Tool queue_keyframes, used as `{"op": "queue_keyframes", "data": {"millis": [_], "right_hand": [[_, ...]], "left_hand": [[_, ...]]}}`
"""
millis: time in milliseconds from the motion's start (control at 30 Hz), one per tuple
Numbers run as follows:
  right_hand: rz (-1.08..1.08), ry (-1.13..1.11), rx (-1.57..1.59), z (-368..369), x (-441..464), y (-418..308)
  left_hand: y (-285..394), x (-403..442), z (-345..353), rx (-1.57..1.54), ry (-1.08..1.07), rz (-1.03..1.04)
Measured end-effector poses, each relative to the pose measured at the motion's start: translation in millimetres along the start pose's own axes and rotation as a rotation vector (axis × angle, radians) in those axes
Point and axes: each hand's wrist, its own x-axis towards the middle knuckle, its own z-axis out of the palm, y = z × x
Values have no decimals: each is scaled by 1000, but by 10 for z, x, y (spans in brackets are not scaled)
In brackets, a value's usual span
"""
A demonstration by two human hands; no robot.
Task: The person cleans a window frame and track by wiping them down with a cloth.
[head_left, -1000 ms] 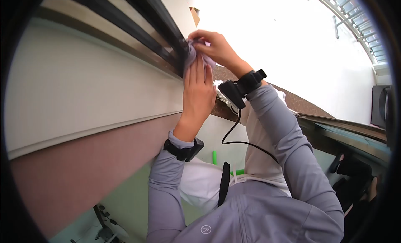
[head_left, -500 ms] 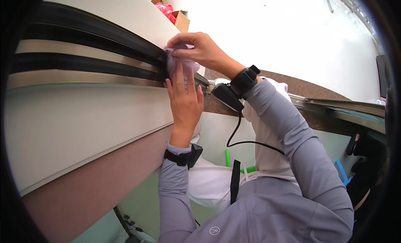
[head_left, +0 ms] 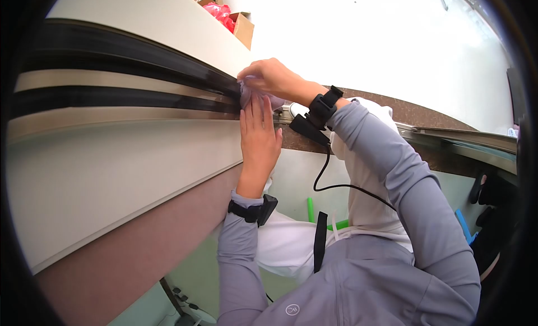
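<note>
A crumpled pale purple cloth [head_left: 245, 96] is pressed against the edge of a panel frame with dark strips [head_left: 140, 52]. My right hand [head_left: 278, 80] comes from the right, its fingers curled over the cloth's upper part and gripping it. Just below, my left hand [head_left: 259, 144] points upward with fingers stretched out, their tips resting on the cloth. Part of the cloth is hidden behind the fingers.
A light panel [head_left: 129, 163] fills the left side. At the top stand a cardboard box [head_left: 243, 30] and a red plastic bag [head_left: 219, 15]. A metal sill track [head_left: 443, 132] runs to the right. A black cable [head_left: 358, 186] hangs from a wrist device. Green bars [head_left: 310, 209] lie below.
Both hands and the cloth appear slightly further right and lower in view. The whole view has shifted a little too. My right hand still grips the cloth.
</note>
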Motion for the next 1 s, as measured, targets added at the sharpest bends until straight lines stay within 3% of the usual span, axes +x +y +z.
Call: {"op": "queue_keyframes", "data": {"millis": [133, 333, 733, 967, 1000], "right_hand": [[-83, 43, -59, 30, 31, -36], [-188, 233, 174, -151, 79, -479], [-140, 115, 36, -74, 136, -221], [25, 5, -101, -75, 162, -258], [30, 7, -122, -97, 139, -366]], "left_hand": [[33, 17, -14, -99, 24, -30], [37, 96, -205, 1, 353, -13], [65, 105, -201, -24, 100, -47], [90, 150, -122, -5, -31, -59], [133, 215, -165, -242, 139, -53]]}}
